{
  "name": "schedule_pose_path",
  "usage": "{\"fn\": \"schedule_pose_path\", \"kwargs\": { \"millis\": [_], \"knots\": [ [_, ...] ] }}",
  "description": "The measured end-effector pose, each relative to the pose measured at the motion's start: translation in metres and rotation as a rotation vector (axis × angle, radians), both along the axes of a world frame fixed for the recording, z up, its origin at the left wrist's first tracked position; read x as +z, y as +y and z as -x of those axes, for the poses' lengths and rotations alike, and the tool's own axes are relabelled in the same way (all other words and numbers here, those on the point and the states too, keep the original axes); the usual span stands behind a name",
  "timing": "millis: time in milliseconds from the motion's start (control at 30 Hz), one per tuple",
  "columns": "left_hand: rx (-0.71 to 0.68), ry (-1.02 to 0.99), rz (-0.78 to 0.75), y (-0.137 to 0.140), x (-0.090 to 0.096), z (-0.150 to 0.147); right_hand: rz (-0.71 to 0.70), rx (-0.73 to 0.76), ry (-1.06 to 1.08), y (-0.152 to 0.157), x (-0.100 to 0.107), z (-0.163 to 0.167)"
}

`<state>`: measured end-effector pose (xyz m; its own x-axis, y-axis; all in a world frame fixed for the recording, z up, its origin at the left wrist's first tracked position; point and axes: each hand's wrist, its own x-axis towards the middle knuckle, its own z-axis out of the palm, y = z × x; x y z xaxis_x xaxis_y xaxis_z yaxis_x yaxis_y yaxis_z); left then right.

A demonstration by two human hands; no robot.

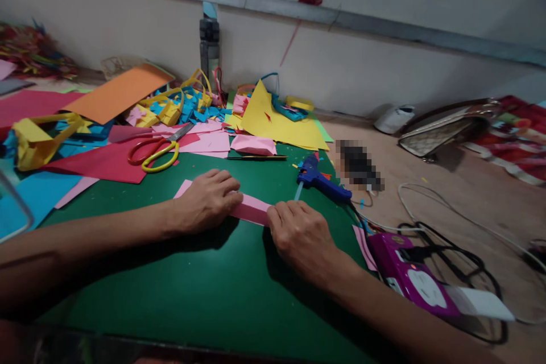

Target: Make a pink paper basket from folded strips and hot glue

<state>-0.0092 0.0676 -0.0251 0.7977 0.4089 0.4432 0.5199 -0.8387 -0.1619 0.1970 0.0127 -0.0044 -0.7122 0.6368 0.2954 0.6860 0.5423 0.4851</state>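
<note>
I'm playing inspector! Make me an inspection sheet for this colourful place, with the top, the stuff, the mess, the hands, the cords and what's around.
Surface: green top, with small specks.
Job's things: pink paper strip under both hands; blue glue gun beyond the right hand.
Clutter: orange sheet, yellow sheet and folded pieces towards the back; scissors lying on coloured paper.
Hands: left hand with fingers curled on the strip; right hand at the strip's right end.
Cables: black cable and white cord loop near a purple box.
Surroundings: pale wall behind; bag at right; one dark item blurred, cannot tell what.
</note>
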Motion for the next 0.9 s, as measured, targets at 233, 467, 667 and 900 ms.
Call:
{"fn": "schedule_pose_path", "kwargs": {
  "millis": [233,467,667,900],
  "knots": [
    [0.093,-0.030,0.248,-0.014,0.039,0.004,0.149,0.075,0.378,-0.012,0.026,-0.007],
    [0.047,-0.063,1.272,-0.017,0.052,-0.002,0.834,-0.130,0.881,-0.020,0.035,-0.011],
    [0.107,-0.080,0.434,-0.040,0.029,0.004,1.254,-0.431,1.218,-0.022,0.013,-0.020],
    [-0.159,0.067,-0.053,-0.078,0.011,-0.006,1.372,-0.498,1.243,-0.029,0.010,-0.019]
  ]
}}
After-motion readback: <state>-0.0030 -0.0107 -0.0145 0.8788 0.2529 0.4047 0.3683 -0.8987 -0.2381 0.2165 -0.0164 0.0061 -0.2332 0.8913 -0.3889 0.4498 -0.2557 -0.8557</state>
